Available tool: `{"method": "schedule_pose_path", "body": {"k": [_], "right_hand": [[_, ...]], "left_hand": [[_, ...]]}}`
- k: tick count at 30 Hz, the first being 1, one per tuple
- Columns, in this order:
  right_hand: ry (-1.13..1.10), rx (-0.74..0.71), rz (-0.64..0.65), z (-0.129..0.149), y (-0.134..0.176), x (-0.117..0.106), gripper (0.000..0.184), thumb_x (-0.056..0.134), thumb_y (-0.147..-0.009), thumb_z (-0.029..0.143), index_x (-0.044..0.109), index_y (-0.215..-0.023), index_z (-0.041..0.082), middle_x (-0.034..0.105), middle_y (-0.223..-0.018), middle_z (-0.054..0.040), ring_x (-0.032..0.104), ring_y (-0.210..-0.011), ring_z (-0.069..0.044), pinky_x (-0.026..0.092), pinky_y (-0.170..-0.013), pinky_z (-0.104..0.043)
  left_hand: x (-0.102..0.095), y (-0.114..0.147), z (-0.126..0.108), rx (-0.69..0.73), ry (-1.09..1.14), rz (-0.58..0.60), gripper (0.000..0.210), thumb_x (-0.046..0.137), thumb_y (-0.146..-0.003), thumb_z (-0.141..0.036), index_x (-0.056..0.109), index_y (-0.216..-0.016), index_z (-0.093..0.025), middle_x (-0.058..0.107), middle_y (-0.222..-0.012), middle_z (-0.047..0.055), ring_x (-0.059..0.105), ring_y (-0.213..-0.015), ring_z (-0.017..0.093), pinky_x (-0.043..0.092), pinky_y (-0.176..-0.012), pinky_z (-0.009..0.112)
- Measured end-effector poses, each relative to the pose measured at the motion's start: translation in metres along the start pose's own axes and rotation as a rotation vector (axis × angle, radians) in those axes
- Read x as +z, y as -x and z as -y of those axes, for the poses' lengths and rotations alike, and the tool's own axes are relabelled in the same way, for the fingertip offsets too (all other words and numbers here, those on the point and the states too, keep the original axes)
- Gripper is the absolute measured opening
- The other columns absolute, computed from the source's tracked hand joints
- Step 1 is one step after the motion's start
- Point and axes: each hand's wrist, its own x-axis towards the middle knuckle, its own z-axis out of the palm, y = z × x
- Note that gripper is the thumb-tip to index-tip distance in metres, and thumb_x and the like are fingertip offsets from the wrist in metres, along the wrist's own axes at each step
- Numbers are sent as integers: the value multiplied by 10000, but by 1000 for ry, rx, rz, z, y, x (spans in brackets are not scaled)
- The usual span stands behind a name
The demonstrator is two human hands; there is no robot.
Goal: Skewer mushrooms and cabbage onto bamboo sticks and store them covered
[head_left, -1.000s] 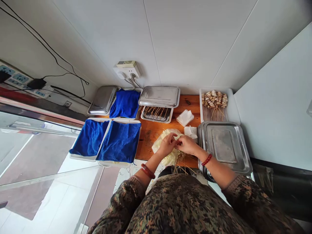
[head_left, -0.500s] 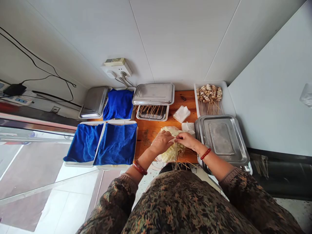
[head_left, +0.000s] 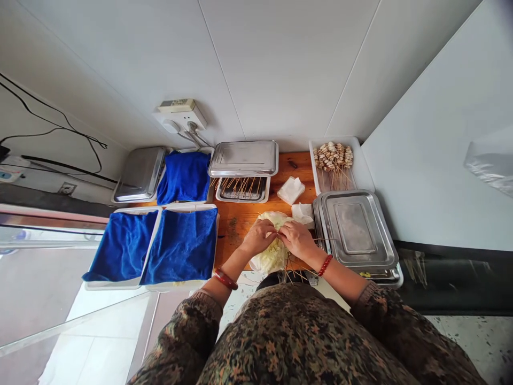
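Observation:
A clear plastic bag (head_left: pixel 261 263) of pale yellow-green food, which looks like cabbage leaves, lies at the table's front edge. Thin wooden skewers (head_left: pixel 294 275) stick out from it toward me. My left hand (head_left: pixel 257 237) is over the bag's left side, its fingertips pinched together on the plastic. Fingertips of my right hand (head_left: pixel 297 241) meet the left ones at the top of the bag and are also closed in a pinch. The exact bit of plastic between the fingers is hidden.
Blue cloths (head_left: pixel 180 246) cover trays at left. A metal lid (head_left: pixel 244 159) partly covers a tray of skewers (head_left: pixel 242 187). Stacked metal trays (head_left: pixel 356 227) stand at right, below a white bin (head_left: pixel 364 174) with mushroom-like skewers (head_left: pixel 333 156). White tissue packs (head_left: pixel 291 190) lie mid-table.
My hands have come closer together, fingertips now meeting, and my right hand has turned more over the bag. The camera view has shifted slightly; the trays and cloths stay put.

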Motion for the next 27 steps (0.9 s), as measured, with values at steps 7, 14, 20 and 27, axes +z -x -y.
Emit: {"method": "schedule_pose_path", "body": {"k": [7,14,20,27], "right_hand": [[-81,30,-85,-10,-13,10,167,548,-906,128,607,-768,199,617,-782,-48,566,-794,-220,443,-763,-342],[-196,95,-171,-13,-27,18,201,564,-871,117,575,-689,201,594,-705,1,537,-680,-161,403,-661,-276],[-254,95,-230,2,-28,17,197,563,-853,111,560,-680,208,589,-683,3,537,-677,-165,405,-649,-278],[-333,10,-290,36,-28,-17,164,542,-881,170,535,-725,220,584,-730,-7,537,-710,-172,430,-686,-294]], "left_hand": [[-23,58,45,-501,295,-489,374,669,-804,-435,671,-1090,-194,657,-1112,113,584,-1087,267,432,-989,409],[25,98,55,-854,883,-390,711,495,-802,-750,641,-1155,-150,703,-988,147,690,-834,276,556,-714,406],[28,87,43,-938,1333,-398,638,351,-928,-663,573,-1312,-204,720,-1110,117,703,-939,259,579,-762,384],[1,87,30,-743,1472,-452,630,252,-969,-620,581,-1321,-214,709,-1211,103,657,-1134,256,548,-922,406]]}}
